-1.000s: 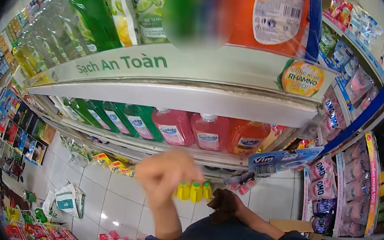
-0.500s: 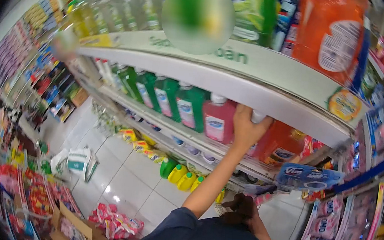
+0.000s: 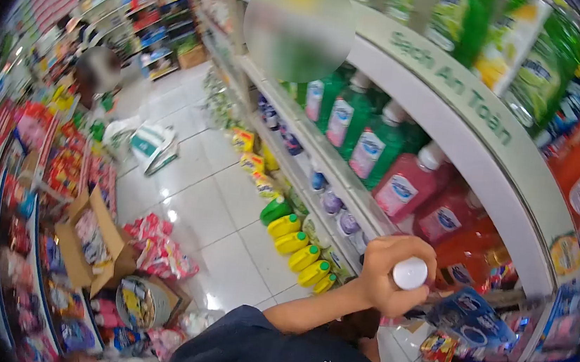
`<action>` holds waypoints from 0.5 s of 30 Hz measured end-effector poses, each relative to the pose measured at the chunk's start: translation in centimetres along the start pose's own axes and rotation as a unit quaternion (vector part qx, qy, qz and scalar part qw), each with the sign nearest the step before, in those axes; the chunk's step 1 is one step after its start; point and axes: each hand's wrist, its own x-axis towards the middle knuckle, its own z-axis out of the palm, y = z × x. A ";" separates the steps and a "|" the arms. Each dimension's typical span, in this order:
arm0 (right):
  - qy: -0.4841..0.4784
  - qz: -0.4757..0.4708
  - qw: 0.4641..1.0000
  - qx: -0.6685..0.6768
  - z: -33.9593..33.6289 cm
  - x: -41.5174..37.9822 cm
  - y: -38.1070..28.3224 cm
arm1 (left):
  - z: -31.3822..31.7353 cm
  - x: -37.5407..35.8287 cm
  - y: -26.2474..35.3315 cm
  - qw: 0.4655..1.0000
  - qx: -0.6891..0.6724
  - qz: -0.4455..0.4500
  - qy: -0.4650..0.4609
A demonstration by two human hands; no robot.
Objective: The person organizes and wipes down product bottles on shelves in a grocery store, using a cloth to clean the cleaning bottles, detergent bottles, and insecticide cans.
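My left hand (image 3: 396, 277) is wrapped round the neck of a bottle with a white cap (image 3: 410, 273), held in front of the shelf edge; the bottle's body is mostly hidden below the hand. Behind it on the shelf stand pink bottles (image 3: 402, 189), green bottles (image 3: 374, 151) and orange bottles (image 3: 464, 263), upright in a row. Part of my right forearm (image 3: 373, 349) shows below my left wrist, beside something dark brown (image 3: 353, 323); the fingers of my right hand are hidden.
Yellow jugs (image 3: 303, 258) line the foot of the shelf. A blue Vim package (image 3: 471, 318) hangs at the shelf's right end. On the tiled floor (image 3: 206, 200) are a white and green bag (image 3: 154, 145), pink packets (image 3: 159, 246) and an open carton (image 3: 89, 241).
My left hand has come out from the shelf, bringing the white-capped bottle towards me. The view has turned, so the shelf now slants down to the right and more floor shows.
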 end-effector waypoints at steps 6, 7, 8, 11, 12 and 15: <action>-0.026 0.087 0.996 -0.016 3.8 1.6 1.0 | -4.6 -2.5 5.4 0.987 0.041 -0.117 -0.098; -0.033 0.101 0.994 -0.022 4.6 2.0 1.4 | -5.5 -2.9 6.2 0.986 0.063 -0.112 -0.104; -0.039 0.119 0.992 -0.024 5.3 2.3 1.9 | -6.4 -3.1 7.3 0.985 0.108 -0.117 -0.071; -0.063 0.171 0.983 -0.033 7.7 3.3 3.7 | -9.6 -4.5 10.3 0.983 0.087 -0.149 0.056; -0.082 0.188 0.978 -0.047 8.7 3.5 4.3 | -10.6 -5.4 11.5 0.981 0.072 -0.158 0.092; -0.173 0.229 0.951 -0.111 11.3 3.9 6.0 | -12.4 -6.9 14.6 0.985 0.009 -0.065 0.157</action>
